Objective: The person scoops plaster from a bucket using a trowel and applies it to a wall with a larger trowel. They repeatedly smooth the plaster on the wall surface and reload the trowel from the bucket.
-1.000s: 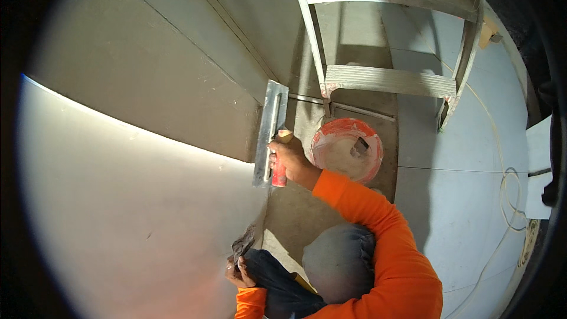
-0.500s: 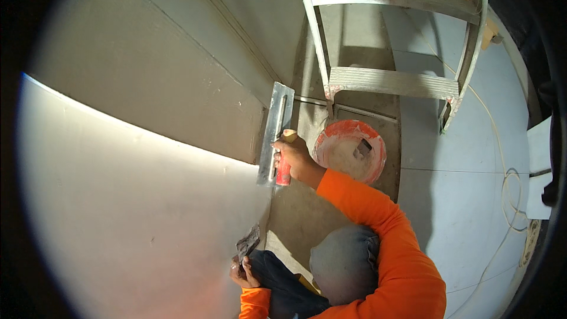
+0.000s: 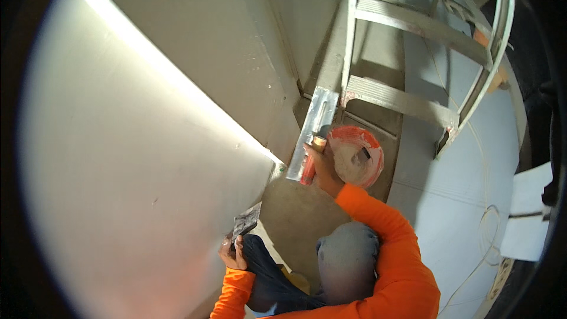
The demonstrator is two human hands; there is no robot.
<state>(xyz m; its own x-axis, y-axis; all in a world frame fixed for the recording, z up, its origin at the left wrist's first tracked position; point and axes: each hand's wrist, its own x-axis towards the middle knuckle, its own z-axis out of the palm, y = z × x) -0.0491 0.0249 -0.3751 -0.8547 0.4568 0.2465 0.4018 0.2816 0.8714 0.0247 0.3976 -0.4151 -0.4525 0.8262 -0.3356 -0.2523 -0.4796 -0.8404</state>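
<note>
My right hand is wrapped round the red handle of a long steel plastering trowel, whose flat blade shows on top. The trowel stands just off the wall corner, beside a round bucket with a red, plaster-smeared rim. In the bucket is pale material with a small dark flat piece on it. Low on the left, my left hand grips a small dark-smeared scraper by its lower end, close to the pale wall panel. My bent knee lies between my arms.
A pale wall fills the left, with a bright strip of light along one edge. Beyond the bucket stands a metal stepladder. At right, a loose cable lies over light blue-grey boards.
The trowel in my right hand has moved rightward from the wall corner, toward the bucket. My left hand still holds the scraper, a little lower in view. The whole view has turned somewhat.
</note>
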